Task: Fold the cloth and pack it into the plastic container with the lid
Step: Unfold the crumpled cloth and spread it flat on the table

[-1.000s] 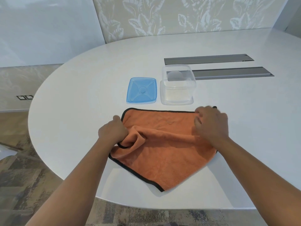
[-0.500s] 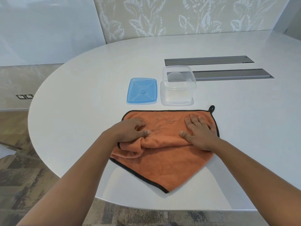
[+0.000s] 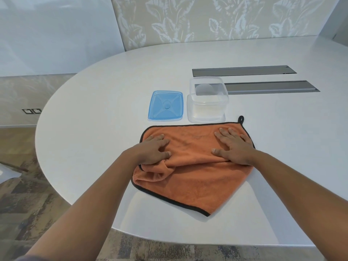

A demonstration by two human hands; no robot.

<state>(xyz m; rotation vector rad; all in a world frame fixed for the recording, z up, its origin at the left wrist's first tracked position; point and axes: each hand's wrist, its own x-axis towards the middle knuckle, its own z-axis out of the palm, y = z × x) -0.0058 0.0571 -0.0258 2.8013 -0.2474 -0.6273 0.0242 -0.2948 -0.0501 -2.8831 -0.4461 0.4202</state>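
An orange cloth (image 3: 190, 178) with black edging lies on the white table (image 3: 98, 113), folded over unevenly, with a bunched ridge across its middle and one corner pointing toward me. Its black hanging loop (image 3: 241, 119) sticks out at the far right corner. My left hand (image 3: 153, 150) lies flat on the cloth's left side, fingers spread. My right hand (image 3: 233, 146) presses flat on its right side. Just beyond the cloth stand a clear plastic container (image 3: 207, 102), uncovered, and a blue square lid (image 3: 166, 105) flat on the table to its left.
Two long grey cable slots (image 3: 271, 87) are set into the table behind and to the right of the container. The table's curved edge runs close below the cloth's near corner. Patterned floor shows on the left.
Both hands let go of the cloth's edges and now lie flat on it. They have slid apart toward its far corners, smoothing the upper layer.
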